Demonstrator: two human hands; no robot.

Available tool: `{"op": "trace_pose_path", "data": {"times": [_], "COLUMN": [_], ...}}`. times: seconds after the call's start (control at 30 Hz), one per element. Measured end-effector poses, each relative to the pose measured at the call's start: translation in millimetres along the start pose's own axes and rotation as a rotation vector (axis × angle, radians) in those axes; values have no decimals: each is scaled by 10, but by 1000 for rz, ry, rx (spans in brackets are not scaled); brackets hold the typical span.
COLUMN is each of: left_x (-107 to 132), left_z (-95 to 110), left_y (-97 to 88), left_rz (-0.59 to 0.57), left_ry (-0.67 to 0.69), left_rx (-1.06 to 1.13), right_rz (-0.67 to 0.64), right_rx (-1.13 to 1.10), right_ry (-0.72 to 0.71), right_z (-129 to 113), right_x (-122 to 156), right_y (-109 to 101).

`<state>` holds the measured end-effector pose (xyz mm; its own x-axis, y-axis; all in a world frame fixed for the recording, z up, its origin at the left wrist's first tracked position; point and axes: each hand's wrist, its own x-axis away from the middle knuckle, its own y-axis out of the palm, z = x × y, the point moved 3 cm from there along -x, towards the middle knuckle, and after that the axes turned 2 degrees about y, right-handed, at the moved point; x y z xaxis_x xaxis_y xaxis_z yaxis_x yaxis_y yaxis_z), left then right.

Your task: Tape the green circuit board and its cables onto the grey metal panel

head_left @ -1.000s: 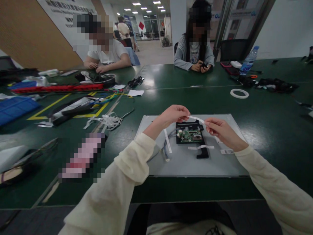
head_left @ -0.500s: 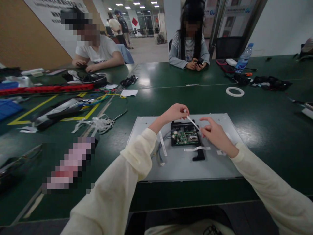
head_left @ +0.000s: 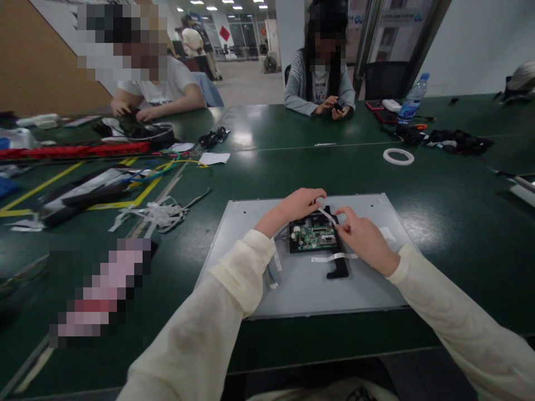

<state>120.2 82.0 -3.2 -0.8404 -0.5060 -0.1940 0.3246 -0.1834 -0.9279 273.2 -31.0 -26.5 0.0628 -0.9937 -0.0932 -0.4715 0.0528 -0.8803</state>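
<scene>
A grey metal panel (head_left: 309,287) lies flat on the green table in front of me. On it sits a green circuit board (head_left: 311,236) in a black frame, with a black flat cable (head_left: 337,268) running toward me. My left hand (head_left: 297,206) and my right hand (head_left: 361,236) each pinch one end of a short white tape strip (head_left: 327,215) just above the board's far right corner. Another white strip (head_left: 333,257) lies across the black cable. Grey wires (head_left: 273,267) leave the board on its left.
A white tape roll (head_left: 398,156) lies at the back right near a water bottle (head_left: 412,103). Loose white strips (head_left: 156,214), cables and long black and red parts cover the left of the table. Two people sit across the table, one holding a phone.
Both hands have dropped from above the panel to the board, drawing closer together. The tape strip between them now slants down close over the board's corner.
</scene>
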Motion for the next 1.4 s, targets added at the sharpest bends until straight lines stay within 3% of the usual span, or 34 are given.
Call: {"op": "trace_pose_path", "data": {"times": [0.4,0.7,0.9,1.17,1.4], "left_x": [-13,35,39,55,101], "left_z": [-119,-224,-242,-270,-16], "left_y": [79,88,60,44,-113], "left_rz": [-20,33,26,27,-32], "left_ry": [-34,-100,-125,-189,-259], "left_rx": [90,17,-33,-57,-248], "right_rz": [-16,-79,-87,-50,43], "right_rx": [402,489,456,220,57], "right_ry": [-14,-34,-51,-69,-149], "right_z": [-120,-97,-47,113,209], "right_x": [33,36,31,-25,-83], "right_y": [-43,-88,-134,-169,-202]}}
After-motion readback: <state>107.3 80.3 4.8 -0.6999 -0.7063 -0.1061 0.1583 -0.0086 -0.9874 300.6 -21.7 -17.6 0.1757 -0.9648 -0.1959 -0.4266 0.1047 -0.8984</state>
